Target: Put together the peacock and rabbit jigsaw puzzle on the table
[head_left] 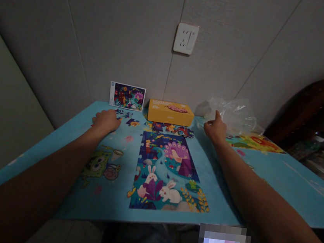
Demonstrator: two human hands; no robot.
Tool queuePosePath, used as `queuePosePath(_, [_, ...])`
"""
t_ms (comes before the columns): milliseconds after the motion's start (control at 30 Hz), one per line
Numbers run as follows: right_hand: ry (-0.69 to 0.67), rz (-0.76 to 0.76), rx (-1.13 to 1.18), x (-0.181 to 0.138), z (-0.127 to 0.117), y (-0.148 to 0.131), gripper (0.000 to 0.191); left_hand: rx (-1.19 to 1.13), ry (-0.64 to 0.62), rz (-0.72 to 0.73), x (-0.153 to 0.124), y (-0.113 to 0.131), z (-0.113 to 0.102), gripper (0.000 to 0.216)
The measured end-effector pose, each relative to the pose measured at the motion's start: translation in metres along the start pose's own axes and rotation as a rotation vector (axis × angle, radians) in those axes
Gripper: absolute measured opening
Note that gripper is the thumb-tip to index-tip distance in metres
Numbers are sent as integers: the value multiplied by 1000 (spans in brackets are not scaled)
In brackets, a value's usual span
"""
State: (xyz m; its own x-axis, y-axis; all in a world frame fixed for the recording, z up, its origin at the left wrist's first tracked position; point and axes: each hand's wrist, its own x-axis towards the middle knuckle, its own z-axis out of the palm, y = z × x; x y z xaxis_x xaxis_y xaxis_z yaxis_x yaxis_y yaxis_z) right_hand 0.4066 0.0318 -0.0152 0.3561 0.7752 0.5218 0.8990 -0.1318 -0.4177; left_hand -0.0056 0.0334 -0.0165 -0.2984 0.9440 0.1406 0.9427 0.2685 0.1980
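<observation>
A partly built jigsaw puzzle (165,172) with rabbits and a peacock lies in the middle of the blue table (284,178). My left hand (106,121) rests closed on the table at the far left, right beside several loose puzzle pieces (124,114). My right hand (216,129) is at the far right of the puzzle, fingers curled with one finger up, touching a crumpled clear plastic bag (234,114). More loose pieces (169,129) lie in a row above the puzzle.
A yellow box (170,112) stands at the back by the wall. A picture card (127,96) of the puzzle leans on the wall. Another coloured sheet (254,142) lies at the right. A dark wooden chair (315,111) stands right of the table. A wall socket (185,38) is above.
</observation>
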Motion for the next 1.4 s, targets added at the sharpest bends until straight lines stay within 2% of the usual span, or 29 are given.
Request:
queuePosePath(100, [32,-97,20,-4,-3,-14,68,-27,-2,5,1,-1,0,45])
queuePosePath(200, [-11,-248,66,-14,-7,-36,48,-45,3,11,1,0,0,46])
queuePosePath(400, [-357,-642,242,-48,-10,-77,40,-81,-64,74,-7,11,-4,50])
queuePosePath(500, [-500,-759,270,-61,-12,-88,33,1,-27,80,-14,15,-8,54])
queuePosePath(633, [-589,-799,268,-69,-14,-94,31,91,-24,-20,-18,13,-11,66])
queuePosePath(967, [-630,-814,257,-69,-14,-94,28,-7,-72,-45,-7,5,-11,71])
queuePosePath(1067, [-628,-818,280,-72,-17,-96,27,-157,14,80,-13,11,-16,51])
queuePosePath(1167, [-595,-786,361,-77,-20,-101,33,-408,74,389,-29,25,-23,31])
queuePosePath(1233, [-584,-741,453,-82,-21,-105,39,-602,-21,651,-43,35,-25,34])
queuePosePath(1267, [-583,-717,500,-85,-21,-107,38,-676,-90,736,-49,40,-26,35])
queuePosePath(1333, [-598,-676,574,-92,-19,-110,33,-791,-178,816,-61,48,-25,31])
queuePosePath(1400, [-656,-646,637,-96,-16,-112,37,-868,-198,831,-69,53,-23,26])
